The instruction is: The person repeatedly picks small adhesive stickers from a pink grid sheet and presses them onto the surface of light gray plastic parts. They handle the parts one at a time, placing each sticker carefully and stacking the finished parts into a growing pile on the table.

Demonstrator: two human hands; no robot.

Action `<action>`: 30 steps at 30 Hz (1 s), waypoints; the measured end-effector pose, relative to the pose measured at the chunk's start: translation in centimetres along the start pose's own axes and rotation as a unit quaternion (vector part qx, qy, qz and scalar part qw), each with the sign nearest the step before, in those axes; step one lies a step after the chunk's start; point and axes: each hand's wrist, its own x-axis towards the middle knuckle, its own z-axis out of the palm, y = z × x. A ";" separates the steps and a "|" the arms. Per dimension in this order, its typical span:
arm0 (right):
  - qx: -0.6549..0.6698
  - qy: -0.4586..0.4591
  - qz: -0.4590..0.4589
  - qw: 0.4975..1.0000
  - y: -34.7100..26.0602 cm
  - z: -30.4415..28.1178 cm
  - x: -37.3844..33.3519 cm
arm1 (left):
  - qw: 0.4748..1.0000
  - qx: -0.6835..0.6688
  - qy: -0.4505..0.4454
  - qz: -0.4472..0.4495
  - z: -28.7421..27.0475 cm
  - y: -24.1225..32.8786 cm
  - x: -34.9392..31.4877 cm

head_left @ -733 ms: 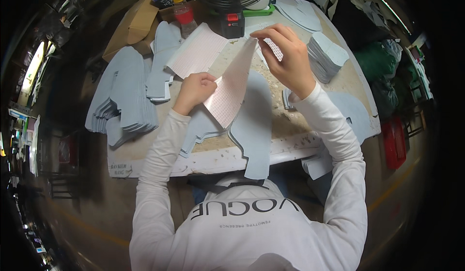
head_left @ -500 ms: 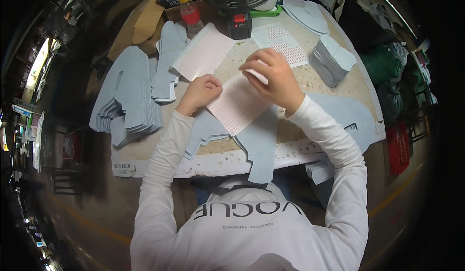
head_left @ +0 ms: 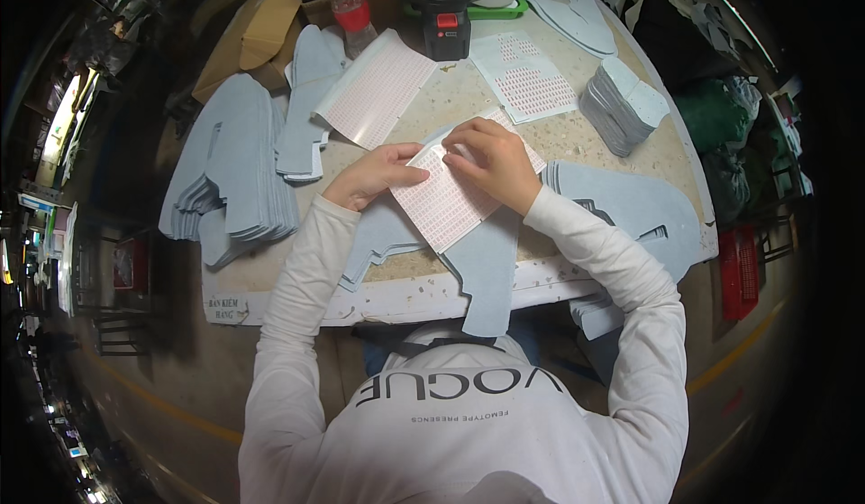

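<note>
A white sheet of small red-printed labels lies at a slant in front of me, over grey cut pieces. My left hand is closed on the sheet's left corner, thumb on top and fingers partly out of sight. On the sheet's upper part, my right hand has thumb and fingertips pinched together; whatever is between them is too small to make out. Below the sheet, a grey cut piece reaches past the table's front edge. Another grey piece shows at its left.
Stacks of grey pieces stand at left and at right. Farther back are a second label sheet, a partly used sheet, a yellow-capped bottle, a fan and a cardboard box.
My right hand has come down and left onto the label sheet. The left hand has opened out from a fist, its thumb now stretched over the sheet's corner.
</note>
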 end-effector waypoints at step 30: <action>0.022 -0.042 0.060 0.997 1.0 1.6 -0.3 | 0.983 0.169 0.068 0.014 0.8 0.2 -0.4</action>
